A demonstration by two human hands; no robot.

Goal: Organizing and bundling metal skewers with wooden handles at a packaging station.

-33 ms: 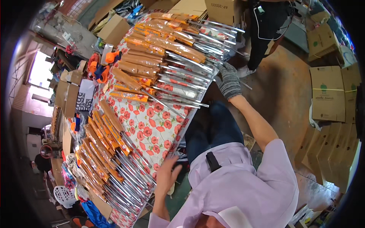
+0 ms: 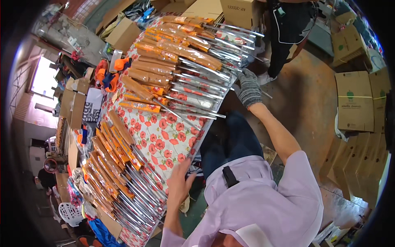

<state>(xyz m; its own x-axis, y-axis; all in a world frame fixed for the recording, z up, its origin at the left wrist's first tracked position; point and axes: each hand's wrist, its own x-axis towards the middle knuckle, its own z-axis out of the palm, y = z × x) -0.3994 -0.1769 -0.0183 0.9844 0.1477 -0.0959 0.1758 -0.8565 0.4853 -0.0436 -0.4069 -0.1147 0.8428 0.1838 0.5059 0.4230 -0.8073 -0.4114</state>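
A table with a red-flowered cloth (image 2: 164,140) carries two heaps of long metal tools with orange and brown handles. One heap (image 2: 185,61) lies at the far end, the other (image 2: 119,168) along the left side. My right hand (image 2: 249,88), in a grey knit glove, is closed around the shiny shaft ends of the far heap at the table's edge, and a thin rod pokes out past the glove. My left hand (image 2: 181,181) is bare, its fingers spread flat on the near table edge, holding nothing.
Another person in dark clothes (image 2: 288,29) stands beyond the table's far end. Cardboard boxes (image 2: 354,99) are stacked on the right and more boxes (image 2: 123,33) at the far left. Orange plastic parts (image 2: 109,74) and small cartons sit left of the table.
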